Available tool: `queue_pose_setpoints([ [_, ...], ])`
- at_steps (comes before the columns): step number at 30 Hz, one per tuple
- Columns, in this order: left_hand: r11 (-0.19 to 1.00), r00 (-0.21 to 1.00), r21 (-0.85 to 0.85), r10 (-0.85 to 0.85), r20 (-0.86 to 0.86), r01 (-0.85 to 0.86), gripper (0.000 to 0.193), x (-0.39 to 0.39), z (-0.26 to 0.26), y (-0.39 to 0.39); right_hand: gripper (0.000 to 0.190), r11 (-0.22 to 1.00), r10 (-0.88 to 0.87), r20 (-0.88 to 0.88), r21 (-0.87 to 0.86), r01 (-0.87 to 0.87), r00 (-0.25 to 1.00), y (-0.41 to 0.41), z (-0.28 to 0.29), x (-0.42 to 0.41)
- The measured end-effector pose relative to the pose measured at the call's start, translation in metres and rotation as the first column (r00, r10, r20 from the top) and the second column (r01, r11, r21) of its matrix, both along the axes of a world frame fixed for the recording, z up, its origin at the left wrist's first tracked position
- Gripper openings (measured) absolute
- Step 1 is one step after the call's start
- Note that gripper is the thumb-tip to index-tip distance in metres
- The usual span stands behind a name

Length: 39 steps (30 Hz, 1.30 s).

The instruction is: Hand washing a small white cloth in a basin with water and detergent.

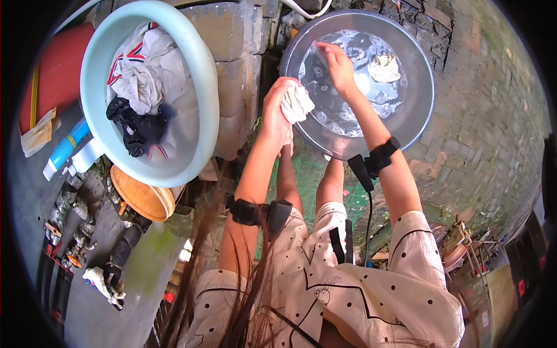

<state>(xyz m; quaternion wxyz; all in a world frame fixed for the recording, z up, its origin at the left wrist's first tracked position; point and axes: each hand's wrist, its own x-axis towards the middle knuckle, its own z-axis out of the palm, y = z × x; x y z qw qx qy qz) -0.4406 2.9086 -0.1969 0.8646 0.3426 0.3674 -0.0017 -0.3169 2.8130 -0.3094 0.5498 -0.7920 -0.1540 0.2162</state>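
My left hand (274,104) grips a bunched white cloth (297,103) at the left rim of a translucent grey plastic basin (420,91). A pale strip hangs below that hand, perhaps more of the same cloth. Over the basin, my right hand (340,71) holds nothing, and its slightly blurred fingers are bent and apart. Soapy water (343,102) with patches of foam fills the basin's bottom. Another crumpled white cloth (384,68) lies in the water on the right side.
At left stands a light blue basin (208,100) with white garments (139,82) and a black garment (135,126) partly in water. Beside it are a blue tube (67,145), a white-handled brush (87,156) and a round orange-brown lid (139,195). Brick paving (478,130) extends to the right.
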Motion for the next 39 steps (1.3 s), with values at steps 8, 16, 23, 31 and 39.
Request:
queue_pose_setpoints([
  [8, 0.997, 0.997, -0.009, 0.080, -0.014, -0.080, 0.023, -0.007, 0.005, 0.013, 0.032, 0.942, 0.019, -0.537, 0.291, 0.164, 0.843, 0.004, 0.000, -0.068],
  [16, 0.980, 0.980, -0.061, 0.184, -0.071, -0.188, 0.022, -0.005, 0.003, 0.005, 0.036, 0.822, -0.031, -0.834, 0.293, 0.488, 0.552, -0.012, 0.017, -0.110],
  [23, 0.986, 0.988, -0.073, 0.148, -0.036, -0.150, 0.024, -0.008, 0.000, 0.009, 0.043, 0.920, 0.123, -0.701, 0.346, 0.185, 0.702, -0.070, 0.025, -0.072],
  [31, 0.983, 0.987, -0.098, 0.155, -0.038, -0.158, 0.022, -0.006, -0.016, -0.011, 0.042, 0.998, 0.066, -0.680, 0.061, -0.034, 0.730, -0.125, 0.033, -0.034],
  [39, 0.987, 0.993, -0.105, 0.117, -0.029, -0.120, 0.021, 0.006, -0.011, -0.020, 0.040, 0.964, 0.228, -0.820, 0.114, -0.240, 0.525, -0.111, 0.009, -0.057],
])
